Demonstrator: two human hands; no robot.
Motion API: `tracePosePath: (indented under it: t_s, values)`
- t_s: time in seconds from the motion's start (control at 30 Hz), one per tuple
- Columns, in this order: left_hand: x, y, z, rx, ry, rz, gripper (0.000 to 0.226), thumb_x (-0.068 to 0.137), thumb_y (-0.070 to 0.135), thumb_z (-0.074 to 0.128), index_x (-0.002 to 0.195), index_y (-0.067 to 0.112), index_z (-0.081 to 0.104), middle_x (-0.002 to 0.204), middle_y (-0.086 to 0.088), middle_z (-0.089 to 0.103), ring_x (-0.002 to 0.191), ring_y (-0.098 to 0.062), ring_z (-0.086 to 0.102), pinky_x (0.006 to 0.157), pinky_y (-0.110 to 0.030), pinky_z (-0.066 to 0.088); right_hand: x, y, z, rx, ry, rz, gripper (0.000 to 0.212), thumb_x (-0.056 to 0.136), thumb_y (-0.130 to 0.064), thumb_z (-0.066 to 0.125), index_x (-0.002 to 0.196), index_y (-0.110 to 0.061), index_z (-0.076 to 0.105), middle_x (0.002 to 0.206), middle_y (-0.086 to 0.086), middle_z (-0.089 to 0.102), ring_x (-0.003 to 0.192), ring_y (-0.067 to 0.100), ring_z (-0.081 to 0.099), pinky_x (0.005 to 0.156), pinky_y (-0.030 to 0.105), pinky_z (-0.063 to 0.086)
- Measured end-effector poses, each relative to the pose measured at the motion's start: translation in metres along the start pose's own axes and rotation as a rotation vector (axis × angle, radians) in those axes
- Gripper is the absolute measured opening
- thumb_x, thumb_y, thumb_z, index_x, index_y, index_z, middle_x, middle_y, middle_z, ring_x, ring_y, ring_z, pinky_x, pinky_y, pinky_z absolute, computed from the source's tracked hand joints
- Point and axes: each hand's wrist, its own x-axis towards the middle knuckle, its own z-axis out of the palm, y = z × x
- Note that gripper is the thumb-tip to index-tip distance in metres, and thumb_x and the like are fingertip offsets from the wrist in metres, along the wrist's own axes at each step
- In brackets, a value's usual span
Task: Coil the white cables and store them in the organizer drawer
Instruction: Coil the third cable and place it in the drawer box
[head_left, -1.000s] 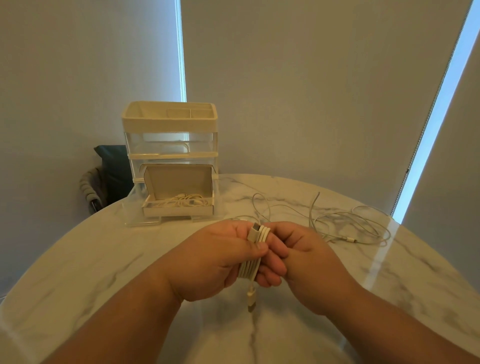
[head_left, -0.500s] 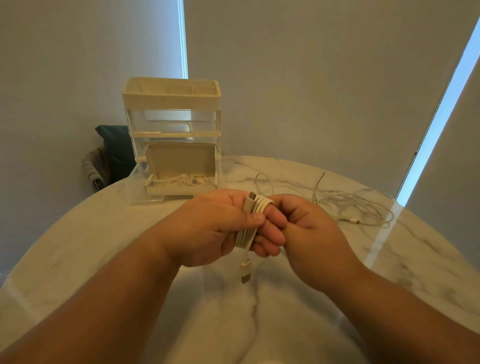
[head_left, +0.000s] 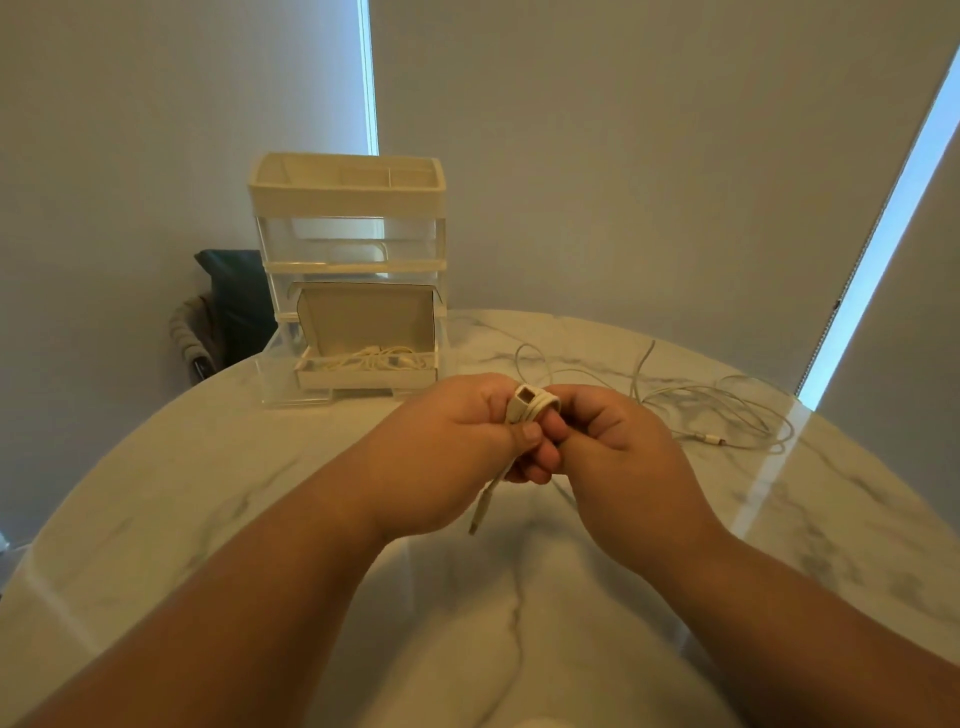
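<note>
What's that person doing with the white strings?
A person holds a white cable wound into a small bundle, gripping it with the left hand and right hand above the marble table. A loose cable lies on the table to the right. The bottom drawer of the organizer is open, with other cables inside.

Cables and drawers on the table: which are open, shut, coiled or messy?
Coiled cable: bundled, one plug dangling.
Left hand: grips the coil.
Right hand: holds the same coil.
Loose cable: uncoiled on the table.
Bottom drawer: pulled out.
Box: lid up, inside that drawer.
Stored cable: lying in the box.
Upper drawer: shut.
</note>
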Motion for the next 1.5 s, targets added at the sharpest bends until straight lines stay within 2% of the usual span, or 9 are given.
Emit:
tracePosePath:
  t_s: [0.23,0.47,0.63,0.73,0.87,1.0,1.13,1.37,1.5]
  values:
    - [-0.005,0.007,0.025,0.473,0.173,0.088,0.016,0.098,0.024,0.048,0.092,0.031,0.061,0.086,0.011,0.064,0.081,-0.003,0.059,0.080,-0.035,0.053,-0.001,0.001,-0.006,-0.052,0.058,-0.069,0.034,0.092,0.003,0.051,0.085,-0.022,0.073,0.072,-0.002,0.070,0.069,0.011,0.065,0.065,0.020,0.053]
    - [-0.002,0.008,0.024,0.666,0.333,0.155,0.012,0.099,0.029,0.044,0.093,0.035,0.052,0.084,0.013,0.054,0.085,-0.002,0.046,0.079,-0.028,0.041,0.002,-0.001,-0.007,0.049,0.084,-0.082,0.029,0.096,-0.002,0.053,0.090,-0.021,0.075,0.080,-0.002,0.075,0.077,0.015,0.071,0.074,0.031,0.060]
    - [0.005,-0.004,0.021,0.247,0.185,0.087,0.019,0.099,0.026,0.049,0.086,0.027,0.063,0.078,0.006,0.068,0.075,-0.010,0.063,0.079,-0.044,0.053,0.006,0.014,-0.010,0.026,-0.003,0.047,0.028,0.097,-0.003,0.052,0.100,-0.019,0.075,0.079,0.002,0.075,0.076,0.017,0.073,0.078,0.035,0.060]
    - [0.010,-0.013,0.024,0.234,0.180,0.065,0.020,0.098,0.021,0.051,0.082,0.023,0.063,0.072,0.003,0.067,0.073,-0.016,0.064,0.078,-0.050,0.052,0.011,0.024,-0.017,-0.068,-0.057,0.051,0.028,0.093,-0.009,0.061,0.110,-0.029,0.072,0.095,-0.004,0.075,0.090,0.012,0.071,0.086,0.036,0.057]
    - [0.013,-0.022,0.017,0.310,0.145,-0.015,0.018,0.094,0.020,0.053,0.080,0.022,0.063,0.071,0.002,0.067,0.065,-0.013,0.065,0.063,-0.051,0.057,0.012,0.027,-0.027,-0.194,-0.181,0.003,0.059,0.083,-0.032,0.073,0.136,-0.045,0.051,0.128,-0.020,0.059,0.117,0.000,0.057,0.101,0.029,0.051]
    - [0.012,-0.023,0.018,0.360,0.104,-0.033,0.017,0.092,0.020,0.052,0.079,0.026,0.063,0.072,0.001,0.069,0.068,-0.021,0.068,0.063,-0.053,0.058,0.011,0.022,-0.023,-0.274,-0.149,-0.087,0.030,0.086,-0.025,0.073,0.114,-0.037,0.070,0.108,-0.014,0.068,0.104,0.003,0.064,0.087,0.018,0.052]
    - [0.015,-0.027,0.024,0.392,0.079,-0.056,0.017,0.096,0.028,0.054,0.080,0.027,0.061,0.074,0.007,0.071,0.068,-0.013,0.068,0.069,-0.047,0.060,0.014,0.026,-0.022,-0.316,-0.087,-0.069,0.012,0.088,-0.022,0.071,0.096,-0.030,0.075,0.091,-0.013,0.071,0.087,0.000,0.065,0.072,0.008,0.045]
    - [0.020,-0.033,0.028,0.251,0.107,-0.100,0.006,0.094,0.024,0.062,0.090,0.020,0.061,0.071,0.005,0.073,0.060,-0.008,0.065,0.062,-0.034,0.057,0.019,0.037,-0.022,-0.177,-0.110,-0.025,0.011,0.090,-0.013,0.068,0.091,-0.023,0.072,0.083,-0.008,0.073,0.079,0.006,0.068,0.073,0.021,0.052]
    - [0.023,-0.042,0.025,0.296,0.123,-0.109,0.007,0.094,0.028,0.060,0.091,0.024,0.055,0.075,0.007,0.073,0.070,-0.009,0.068,0.068,-0.037,0.055,0.020,0.043,-0.022,-0.151,-0.119,-0.009,0.010,0.090,-0.014,0.068,0.089,-0.024,0.071,0.084,-0.004,0.073,0.083,0.015,0.068,0.080,0.034,0.055]
